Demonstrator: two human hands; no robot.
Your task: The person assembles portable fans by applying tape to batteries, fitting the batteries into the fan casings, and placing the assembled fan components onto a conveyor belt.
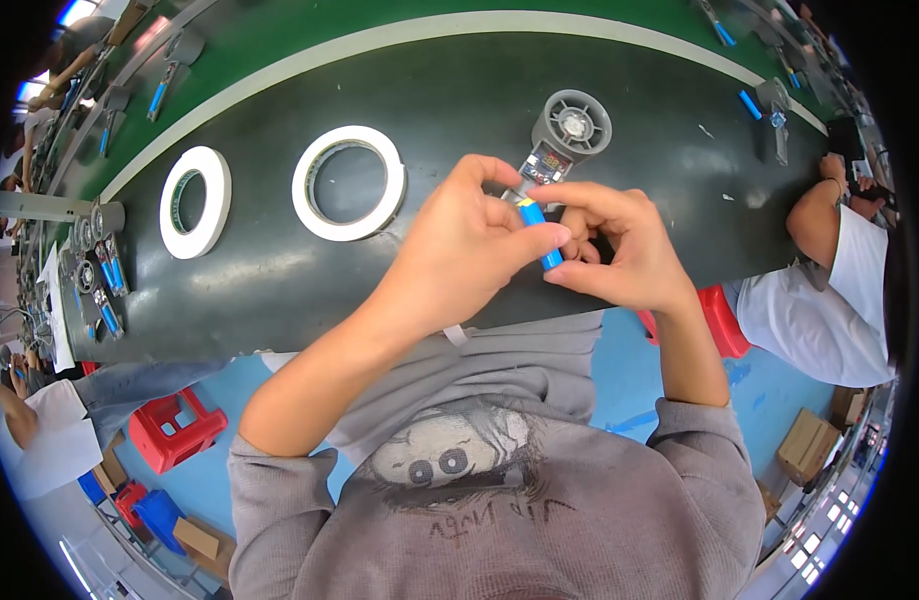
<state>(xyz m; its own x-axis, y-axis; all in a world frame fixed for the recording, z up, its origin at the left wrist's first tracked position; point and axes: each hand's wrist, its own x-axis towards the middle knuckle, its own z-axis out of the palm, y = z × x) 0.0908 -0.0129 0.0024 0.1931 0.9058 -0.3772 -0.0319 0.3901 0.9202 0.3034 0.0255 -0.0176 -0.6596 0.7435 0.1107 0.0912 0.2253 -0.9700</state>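
My left hand point(464, 245) pinches a blue cylindrical battery point(551, 257), its thumb lying across the battery's side. From the other side my right hand point(629, 250) grips the same battery, with its thumb at the lower end and its index finger near the upper end. A bit of yellow shows at the battery's upper end. Just beyond my fingers lies a small grey fan point(547, 128) with a round, spoked housing. A circuit board point(546, 165) sits on its stem, close to the battery. Fingers hide where the stem meets the battery.
Two white tape rolls point(384, 212) point(211, 168) lie left on the dark table point(439, 90). A white strip point(455, 335) hangs at the near edge. Fan assemblies point(109, 270) cluster far left. A loose blue battery point(748, 104) lies right, near a person point(814, 310). Red stools point(174, 430) stand below.
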